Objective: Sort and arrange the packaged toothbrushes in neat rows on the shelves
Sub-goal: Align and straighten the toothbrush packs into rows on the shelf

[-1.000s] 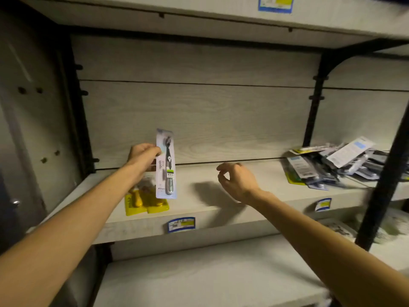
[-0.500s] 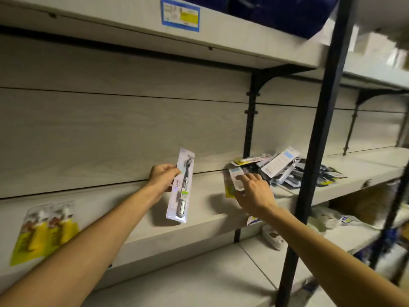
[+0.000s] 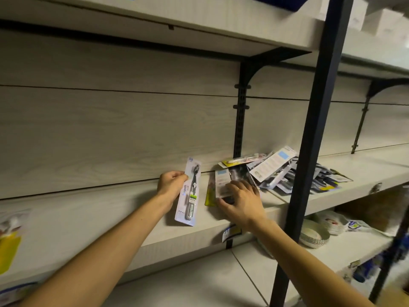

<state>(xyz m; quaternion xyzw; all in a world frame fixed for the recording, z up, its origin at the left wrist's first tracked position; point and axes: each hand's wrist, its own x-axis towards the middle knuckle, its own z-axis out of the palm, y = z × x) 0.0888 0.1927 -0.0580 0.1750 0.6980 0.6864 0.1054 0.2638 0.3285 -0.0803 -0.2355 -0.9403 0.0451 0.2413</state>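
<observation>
My left hand (image 3: pixel 170 185) grips a packaged toothbrush (image 3: pixel 189 193) upright by its left edge, above the middle shelf (image 3: pixel 110 209). My right hand (image 3: pixel 240 199) lies on a white-backed toothbrush pack (image 3: pixel 222 181) at the left end of a loose pile of toothbrush packs (image 3: pixel 285 171); fingers lie over the pack and the thumb curls at its lower edge. A yellow-green pack (image 3: pixel 209 193) lies under it. At the far left edge, yellow-backed packs (image 3: pixel 8 247) stand on the same shelf.
A black upright post (image 3: pixel 309 151) stands in front of the pile, to the right of my right arm. The shelf below holds stacked paper bowls (image 3: pixel 314 237) and other packets. An upper shelf (image 3: pixel 155 21) overhangs. Price labels sit on the shelf fronts.
My view has swung right, from the yellow packs to the pile. My right hand reached right and settled onto the white-backed pack. My left hand kept holding its toothbrush pack.
</observation>
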